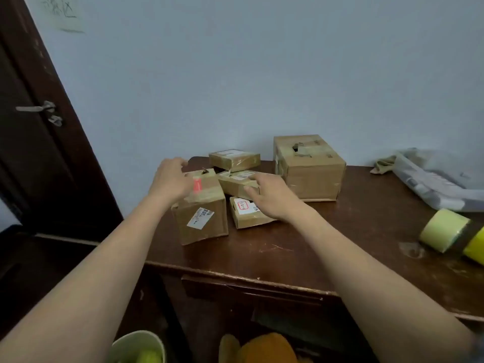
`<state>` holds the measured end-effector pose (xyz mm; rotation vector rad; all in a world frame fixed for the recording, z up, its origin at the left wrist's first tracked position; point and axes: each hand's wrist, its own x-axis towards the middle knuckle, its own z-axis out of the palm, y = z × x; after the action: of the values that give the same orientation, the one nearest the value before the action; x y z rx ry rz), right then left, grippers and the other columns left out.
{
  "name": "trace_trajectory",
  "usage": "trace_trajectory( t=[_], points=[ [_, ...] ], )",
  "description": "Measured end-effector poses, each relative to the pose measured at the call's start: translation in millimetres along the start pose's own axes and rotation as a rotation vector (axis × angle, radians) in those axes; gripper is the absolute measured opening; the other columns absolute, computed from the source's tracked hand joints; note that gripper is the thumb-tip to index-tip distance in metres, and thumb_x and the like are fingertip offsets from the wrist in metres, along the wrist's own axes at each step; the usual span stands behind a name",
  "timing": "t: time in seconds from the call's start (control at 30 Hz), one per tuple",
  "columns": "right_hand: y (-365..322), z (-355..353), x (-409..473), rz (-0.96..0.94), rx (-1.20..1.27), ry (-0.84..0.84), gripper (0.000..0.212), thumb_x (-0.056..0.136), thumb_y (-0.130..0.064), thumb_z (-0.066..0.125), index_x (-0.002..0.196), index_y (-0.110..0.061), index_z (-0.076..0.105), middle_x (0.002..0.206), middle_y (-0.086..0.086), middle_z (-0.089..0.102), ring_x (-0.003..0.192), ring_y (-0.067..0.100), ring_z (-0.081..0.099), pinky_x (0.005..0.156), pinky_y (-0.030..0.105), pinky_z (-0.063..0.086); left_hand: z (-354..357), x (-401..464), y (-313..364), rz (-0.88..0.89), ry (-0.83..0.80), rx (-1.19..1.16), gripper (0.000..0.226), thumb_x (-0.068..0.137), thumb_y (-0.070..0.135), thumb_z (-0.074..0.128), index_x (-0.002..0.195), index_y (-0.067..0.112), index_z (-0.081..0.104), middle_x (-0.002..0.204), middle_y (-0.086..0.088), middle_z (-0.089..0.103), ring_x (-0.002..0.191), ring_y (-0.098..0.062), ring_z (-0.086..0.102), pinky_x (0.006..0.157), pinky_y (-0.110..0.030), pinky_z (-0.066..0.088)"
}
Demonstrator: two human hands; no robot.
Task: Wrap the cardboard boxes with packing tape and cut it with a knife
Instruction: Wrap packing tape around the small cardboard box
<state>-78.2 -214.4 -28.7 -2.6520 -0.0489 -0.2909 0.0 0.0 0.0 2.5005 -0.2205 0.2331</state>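
No taping has begun; this looks like the picking-up step. The left hand (pixel 171 180) rests with curled fingers on the tall brown cardboard box with a red sticker (pixel 200 209), while the right hand (pixel 267 196) lies loosely spread over the flat brown cardboard box (pixel 235 183) beside it. The pale yellow tape roll (pixel 445 229) lies well apart at right; I see no knife. Next, one box needs lifting clear.
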Motion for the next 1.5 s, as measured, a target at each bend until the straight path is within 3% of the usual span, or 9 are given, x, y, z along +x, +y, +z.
trace_trajectory(
  t=[0.2,0.37,0.47,0.53,0.63,0.73,1.1,1.3,1.5],
  points=[
    [-15.5,31.5,23.8,-0.042,0.152,-0.109,0.049,0.104,-0.038,0.043,0.139,-0.005,0.051,0.139,0.012,0.056,0.13,0.028,0.05,0.105,0.035,0.039,19.1,10.5,-20.8,-0.23,-0.081,-0.102,0.042,0.095,0.016,0.055,0.135,0.006,0.046,0.138,-0.013,0.047,0.094,-0.024,0.05,0.074,-0.03,0.039],
    [-20.4,44.1,17.7,-0.02,0.289,-0.157,0.05,0.104,-0.043,0.041,0.132,-0.006,0.058,0.131,0.01,0.062,0.121,0.026,0.055,0.095,0.035,0.044,28.0,7.9,-26.7,-0.269,-0.094,-0.233,0.006,0.099,0.022,0.056,0.099,0.019,0.05,0.1,0.002,0.054,0.092,-0.02,0.053,0.072,-0.031,0.043],
    [-24.8,40.2,8.3,-0.018,0.317,-0.129,0.046,0.104,-0.042,0.043,0.126,-0.006,0.062,0.125,0.009,0.065,0.114,0.025,0.058,0.092,0.035,0.045,25.1,-0.8,-24.7,-0.312,-0.125,-0.347,0.023,0.098,0.025,0.059,0.08,0.023,0.045,0.086,0.006,0.052,0.078,-0.014,0.053,0.066,-0.03,0.045],
    [-25.7,32.7,3.3,-0.009,0.324,-0.1,0.044,0.104,-0.041,0.044,0.124,-0.006,0.062,0.124,0.009,0.065,0.114,0.024,0.058,0.094,0.035,0.045,20.9,-8.8,-18.5,-0.365,-0.13,-0.42,0.019,0.099,0.025,0.059,0.084,0.019,0.048,0.088,0.0,0.057,0.078,-0.018,0.057,0.072,-0.035,0.051],
    [-25.7,19.3,-5.9,0.009,0.316,-0.054,0.046,0.103,-0.043,0.044,0.118,-0.004,0.064,0.119,0.009,0.067,0.111,0.023,0.059,0.09,0.034,0.044,11.9,-23.0,-9.3,-0.438,-0.176,-0.502,0.02,0.098,0.021,0.059,0.104,0.008,0.045,0.085,-0.008,0.06,0.07,-0.021,0.061,0.052,-0.034,0.049],
    [-22.3,4.8,-22.2,0.052,0.3,-0.015,0.049,0.102,-0.048,0.043,0.116,-0.005,0.063,0.115,0.006,0.064,0.104,0.02,0.056,0.08,0.032,0.04,3.9,-38.4,-0.1,-0.462,-0.281,-0.545,0.043,0.095,0.01,0.063,0.128,-0.005,0.04,0.111,-0.022,0.063,0.084,-0.033,0.068,0.057,-0.044,0.057],
    [20.4,-46.7,-107.8,0.215,0.29,0.057,0.045,0.104,-0.038,0.042,0.112,0.002,0.062,0.11,0.015,0.065,0.097,0.028,0.061,0.08,0.04,0.048,12.8,-92.9,56.7,-0.392,-0.654,-0.668,0.022,0.086,-0.002,0.07,0.092,-0.01,0.05,0.1,-0.043,0.06,0.077,-0.046,0.072,0.057,-0.035,0.062],
    [55.1,-79.8,-141.1,0.308,0.263,0.125,0.038,0.102,-0.029,0.041,0.075,-0.004,0.05,0.073,0.01,0.049,0.071,0.024,0.048,0.064,0.035,0.041,37.6,-105.3,102.8,-0.341,-0.759,-0.69,0.024,0.089,0.0,0.066,0.107,-0.008,0.052,0.102,-0.034,0.059,0.07,-0.036,0.074,0.056,-0.027,0.06],
    [98.2,-112.6,-156.2,0.414,0.19,0.346,0.026,0.098,-0.023,0.043,0.078,-0.01,0.054,0.078,0.001,0.054,0.08,0.02,0.05,0.06,0.033,0.032,76.1,-104.7,160.2,-0.226,-0.708,-0.784,0.045,0.09,-0.004,0.065,0.128,-0.017,0.043,0.103,-0.033,0.059,0.065,-0.034,0.073,0.05,-0.022,0.056]
  ],
)
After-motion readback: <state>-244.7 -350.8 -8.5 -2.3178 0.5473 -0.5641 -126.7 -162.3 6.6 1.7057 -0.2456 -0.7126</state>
